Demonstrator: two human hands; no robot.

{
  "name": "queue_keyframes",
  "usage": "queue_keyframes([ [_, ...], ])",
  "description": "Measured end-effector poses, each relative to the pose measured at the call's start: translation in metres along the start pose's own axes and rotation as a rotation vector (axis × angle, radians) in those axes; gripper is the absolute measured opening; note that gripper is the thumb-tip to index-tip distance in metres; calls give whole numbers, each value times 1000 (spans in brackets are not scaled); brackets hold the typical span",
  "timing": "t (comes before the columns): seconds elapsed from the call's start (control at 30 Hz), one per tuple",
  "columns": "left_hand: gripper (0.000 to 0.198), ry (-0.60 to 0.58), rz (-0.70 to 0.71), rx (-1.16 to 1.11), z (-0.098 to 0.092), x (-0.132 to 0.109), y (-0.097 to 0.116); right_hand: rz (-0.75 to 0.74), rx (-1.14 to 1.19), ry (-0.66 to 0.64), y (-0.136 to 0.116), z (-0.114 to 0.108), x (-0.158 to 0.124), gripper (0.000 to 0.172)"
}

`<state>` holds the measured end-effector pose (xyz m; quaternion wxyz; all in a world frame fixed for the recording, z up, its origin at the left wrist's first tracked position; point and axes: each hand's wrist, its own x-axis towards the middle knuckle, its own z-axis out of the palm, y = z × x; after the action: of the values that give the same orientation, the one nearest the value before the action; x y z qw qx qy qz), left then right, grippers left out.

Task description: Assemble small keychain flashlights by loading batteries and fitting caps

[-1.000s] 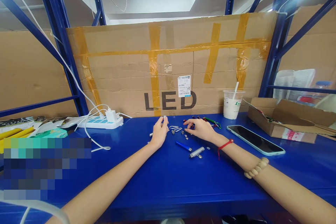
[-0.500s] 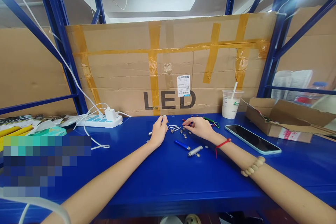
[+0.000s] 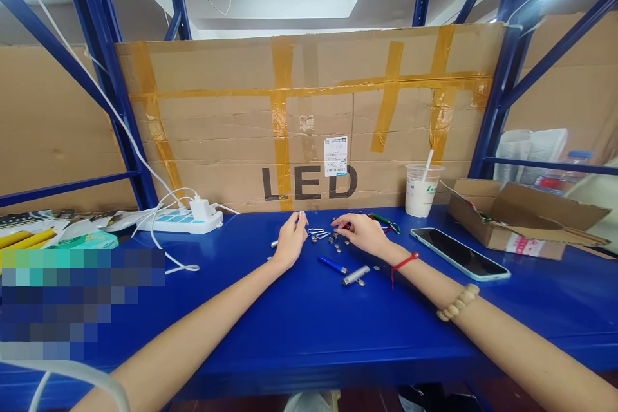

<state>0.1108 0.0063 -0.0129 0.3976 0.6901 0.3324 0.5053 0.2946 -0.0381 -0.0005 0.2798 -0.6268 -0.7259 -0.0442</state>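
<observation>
My left hand is closed, thumb and fingers pinched around a small silver piece whose tip shows at the top. A short silver cylinder lies just left of that hand. My right hand hovers over several small round metal discs, like button cells; its fingers are bent and a little apart, with nothing visible between them. Between the hands sits a silver wire clip. Nearer to me are a blue tube and a silver tube. A green carabiner lies beyond my right hand.
A phone, a plastic cup with a straw and an open cardboard box stand to the right. At the left are a white power strip and cables. A large cardboard sheet closes off the back.
My right hand has lifted slightly and its fingers have parted from near the discs. The left hand keeps its pinch. The whole view has shifted slightly.
</observation>
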Motion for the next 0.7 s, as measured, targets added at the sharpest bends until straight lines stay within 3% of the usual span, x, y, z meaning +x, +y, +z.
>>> queue_keyframes([
  [0.3, 35, -18, 9, 6, 0, 0, 0, 28, -42, 33, -1, 1, 2, 29],
  [0.7, 34, -16, 8, -11, 1, -1, 1, -20, 86, 45, -4, -2, -1, 23],
])
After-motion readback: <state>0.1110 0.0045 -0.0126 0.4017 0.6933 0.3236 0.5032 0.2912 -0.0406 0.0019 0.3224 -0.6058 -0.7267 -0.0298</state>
